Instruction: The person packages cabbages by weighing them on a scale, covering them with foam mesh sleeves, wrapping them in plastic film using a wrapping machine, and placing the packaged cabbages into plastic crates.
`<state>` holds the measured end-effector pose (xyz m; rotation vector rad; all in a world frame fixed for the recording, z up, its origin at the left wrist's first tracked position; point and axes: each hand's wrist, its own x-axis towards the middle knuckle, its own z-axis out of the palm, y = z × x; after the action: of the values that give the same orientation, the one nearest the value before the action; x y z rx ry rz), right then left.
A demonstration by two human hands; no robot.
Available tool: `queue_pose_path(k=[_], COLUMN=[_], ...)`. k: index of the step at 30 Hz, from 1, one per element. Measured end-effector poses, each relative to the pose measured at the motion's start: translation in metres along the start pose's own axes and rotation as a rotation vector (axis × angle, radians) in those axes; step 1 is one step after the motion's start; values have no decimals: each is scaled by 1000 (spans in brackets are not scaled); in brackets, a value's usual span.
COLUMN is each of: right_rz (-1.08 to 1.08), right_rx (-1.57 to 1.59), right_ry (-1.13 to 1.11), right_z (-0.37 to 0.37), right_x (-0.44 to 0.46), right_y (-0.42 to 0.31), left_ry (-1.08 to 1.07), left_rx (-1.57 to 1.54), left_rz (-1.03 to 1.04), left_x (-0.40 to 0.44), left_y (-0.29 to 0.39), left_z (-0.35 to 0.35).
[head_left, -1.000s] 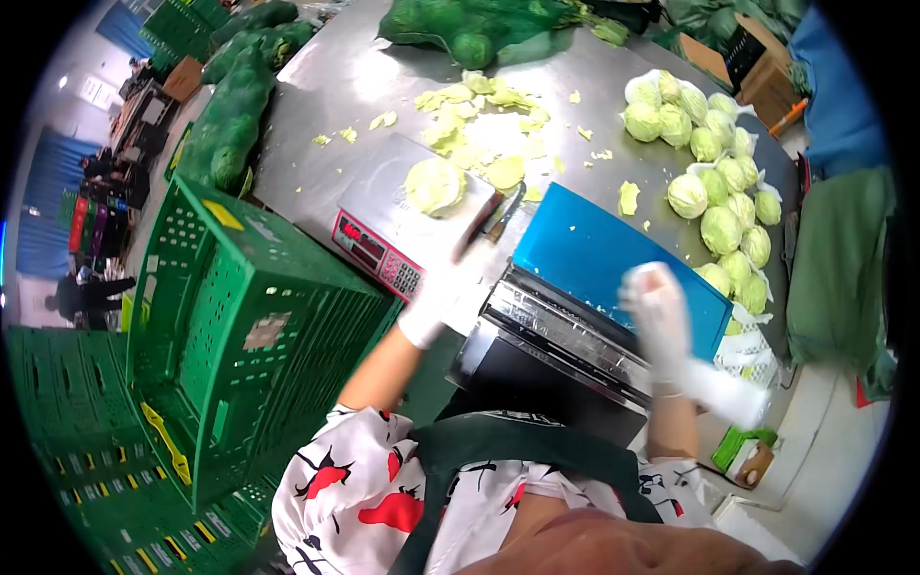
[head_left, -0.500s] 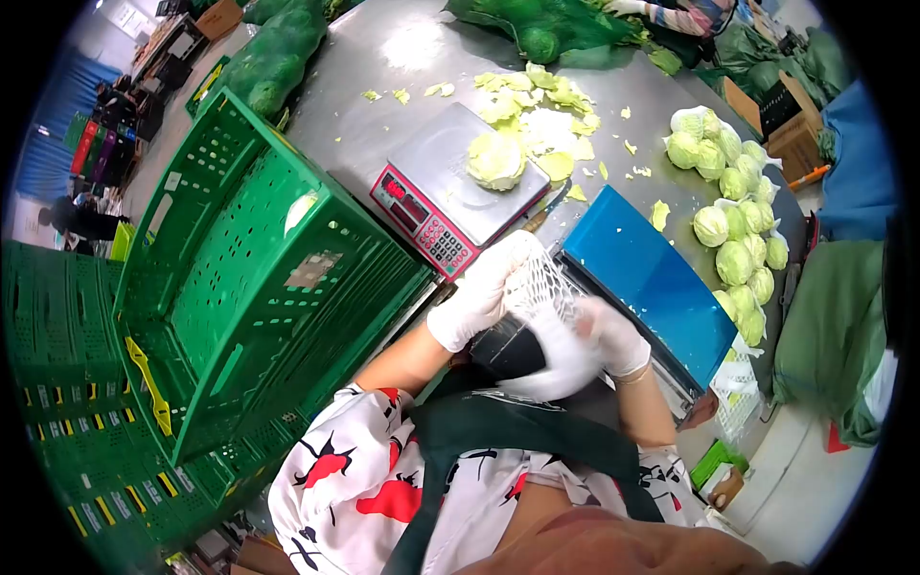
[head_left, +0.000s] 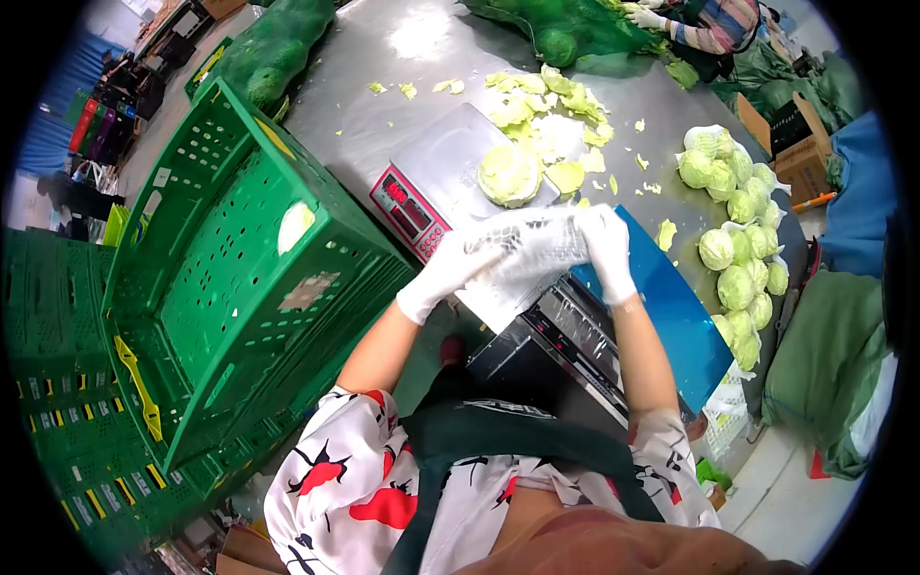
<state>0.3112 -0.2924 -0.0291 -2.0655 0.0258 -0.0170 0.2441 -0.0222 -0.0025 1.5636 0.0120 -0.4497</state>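
Note:
White gloves cover both hands. My left hand [head_left: 450, 266] and my right hand [head_left: 609, 251] hold a white mesh net [head_left: 541, 244] stretched between them, over the near edge of the scale [head_left: 446, 158]. A cabbage [head_left: 510, 175] rests on the scale's metal plate, just beyond the net. The blue tray [head_left: 666, 297] of the black sealing machine [head_left: 565, 331] is beside my right hand. Loose cabbage leaves [head_left: 546, 115] lie on the metal table [head_left: 355, 105] behind the scale.
Stacked green crates [head_left: 240, 287] stand at the left. Netted cabbages [head_left: 736, 273] line the table's right side. Green mesh sacks [head_left: 561, 38] lie at the far edge, where another person's gloved hands [head_left: 649, 17] reach in. A cardboard box [head_left: 805, 158] stands at the far right.
Both hands have moved up and forward toward the scale, and the net, earlier bunched and hanging, is now spread between them. More of the other person shows at the top right.

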Motion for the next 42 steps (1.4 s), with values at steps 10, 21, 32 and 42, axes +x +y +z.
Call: queue_pose_path(k=[10, 21, 32, 42], right_rz=[390, 531, 77, 96], right_rx=[33, 1065, 195, 80], right_ry=[-31, -498, 300, 472], right_z=[104, -32, -136, -164], right_x=[123, 29, -136, -201], right_y=[26, 22, 32, 109], left_ry=[494, -165, -562, -70], left_rx=[-445, -54, -227, 114], left_rz=[-103, 289, 171, 338], left_x=[198, 75, 119, 127], left_y=[-107, -29, 34, -19], left_z=[-61, 60, 229, 226])
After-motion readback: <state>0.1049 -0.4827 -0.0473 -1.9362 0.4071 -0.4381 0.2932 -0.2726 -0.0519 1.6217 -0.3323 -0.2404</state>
